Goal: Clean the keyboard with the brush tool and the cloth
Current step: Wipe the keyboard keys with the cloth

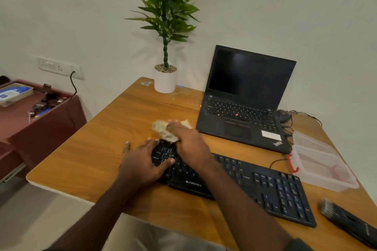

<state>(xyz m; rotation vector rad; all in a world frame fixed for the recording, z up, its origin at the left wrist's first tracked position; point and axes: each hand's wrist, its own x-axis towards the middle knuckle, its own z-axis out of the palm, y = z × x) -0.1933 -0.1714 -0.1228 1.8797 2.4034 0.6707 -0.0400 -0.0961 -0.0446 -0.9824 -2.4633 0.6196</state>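
Observation:
A black keyboard (265,185) lies slantwise on the wooden desk (98,149). My right hand (189,142) is shut on a crumpled pale cloth (163,130) and presses it at the keyboard's far left corner. My left hand (142,161) lies flat on the keyboard's left end, fingers spread, holding it down. The black brush tool (346,220) rests on the desk at the lower right, apart from both hands.
An open black laptop (244,104) stands behind the keyboard. A clear plastic box (318,161) with a red latch sits to the right. A potted plant (165,79) is at the desk's back edge. A maroon side table (36,116) with clutter is at left.

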